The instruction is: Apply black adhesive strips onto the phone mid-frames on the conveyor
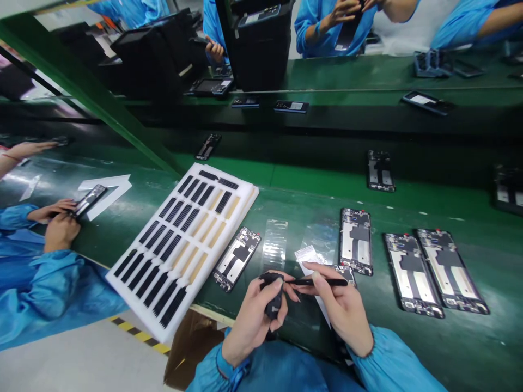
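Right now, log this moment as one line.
left hand: holds small black part | right hand: holds black strip | phone frames on green bench

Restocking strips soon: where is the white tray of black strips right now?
In the head view, the white tray lies on the green bench left of the person's left hand, beside a phone frame.

A green bench (310, 188) carries a white foam tray (245, 191) striped with black and tan strips, silver-and-black phone frames (355, 241) lie nearby, blue sleeves (388, 362) cover the wrists, and yellow-black hazard tape (139, 333) marks the grey floor.
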`<state>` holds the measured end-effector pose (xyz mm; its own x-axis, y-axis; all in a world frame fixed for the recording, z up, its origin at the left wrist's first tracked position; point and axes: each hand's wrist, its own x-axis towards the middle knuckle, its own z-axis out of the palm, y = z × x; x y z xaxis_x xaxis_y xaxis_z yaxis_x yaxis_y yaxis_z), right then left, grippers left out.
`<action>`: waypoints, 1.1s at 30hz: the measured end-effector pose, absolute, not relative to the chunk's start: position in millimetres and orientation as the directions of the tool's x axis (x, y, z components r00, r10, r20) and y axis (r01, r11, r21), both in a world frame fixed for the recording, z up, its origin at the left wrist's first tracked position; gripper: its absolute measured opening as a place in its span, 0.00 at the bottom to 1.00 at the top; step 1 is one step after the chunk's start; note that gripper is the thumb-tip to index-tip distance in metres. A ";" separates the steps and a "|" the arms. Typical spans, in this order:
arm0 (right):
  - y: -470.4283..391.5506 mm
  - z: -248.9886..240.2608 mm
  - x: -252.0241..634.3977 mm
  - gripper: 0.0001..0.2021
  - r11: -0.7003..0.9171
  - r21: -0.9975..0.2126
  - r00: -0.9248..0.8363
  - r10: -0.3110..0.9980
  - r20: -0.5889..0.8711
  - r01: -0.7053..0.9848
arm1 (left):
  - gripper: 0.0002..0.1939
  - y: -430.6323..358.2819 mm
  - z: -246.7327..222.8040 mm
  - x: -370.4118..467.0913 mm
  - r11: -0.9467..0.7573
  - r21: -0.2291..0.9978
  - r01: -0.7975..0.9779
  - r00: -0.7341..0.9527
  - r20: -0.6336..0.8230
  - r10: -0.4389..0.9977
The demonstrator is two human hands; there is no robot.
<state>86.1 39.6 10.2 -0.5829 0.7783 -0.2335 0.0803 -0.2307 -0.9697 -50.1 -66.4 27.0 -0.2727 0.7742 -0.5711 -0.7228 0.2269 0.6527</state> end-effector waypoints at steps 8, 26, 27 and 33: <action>41.7 5.5 100.0 0.16 0.018 -0.985 -0.562 0.823 -0.082 0.171 | 0.18 -64.1 25.8 -49.2 0.226 0.676 -0.702 -0.342 -0.597 0.726; 177.8 -46.2 111.3 0.26 -0.007 -0.990 -0.309 0.950 -0.051 0.140 | 0.41 62.2 11.9 -52.3 0.006 0.140 0.990 0.022 -0.199 0.980; 177.5 -46.6 111.4 0.26 0.002 -0.988 -0.312 0.949 -0.047 0.156 | 0.40 67.6 10.0 -50.8 -0.009 0.119 0.993 0.035 -0.215 0.976; 175.6 -51.1 111.5 0.25 0.015 -0.974 -0.332 0.941 -0.062 0.226 | 0.41 77.0 -0.6 -54.8 -0.048 0.113 0.992 0.074 -0.236 0.969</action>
